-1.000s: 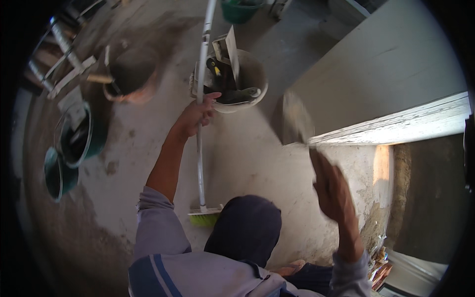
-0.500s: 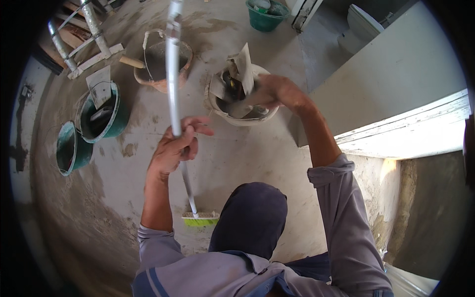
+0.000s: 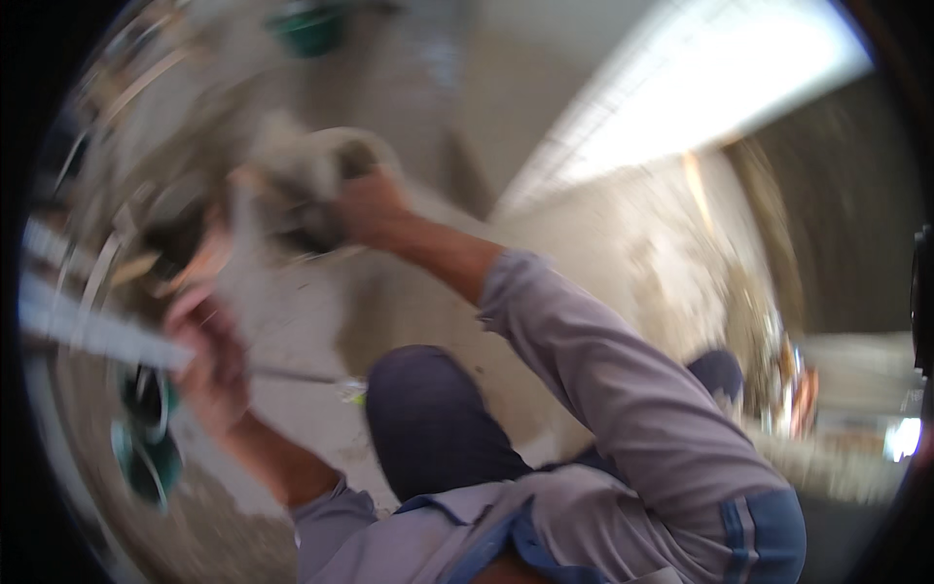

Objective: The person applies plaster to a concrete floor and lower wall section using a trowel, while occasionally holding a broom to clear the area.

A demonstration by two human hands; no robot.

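Note:
The view is heavily blurred. My left hand (image 3: 209, 355) grips the white broom pole (image 3: 92, 326), which slants out to the left. The green broom head (image 3: 352, 392) shows slightly beside my dark-clad knee (image 3: 423, 409). My right hand (image 3: 368, 204) reaches into or onto the pale bucket (image 3: 316, 144) of tools; its fingers, whatever they hold, and the tools are smeared by motion.
An orange-brown bucket (image 3: 204, 255) stands left of the pale one. Two green buckets (image 3: 146, 462) are at lower left, another (image 3: 302, 29) at the top. A pale wall edge (image 3: 681, 78) and dark panel (image 3: 837, 224) are on the right.
The camera has swung, shifting the scene. The broom pole has tipped leftward from near upright. My right hand went from the right side, with a flat tool, to the pale bucket.

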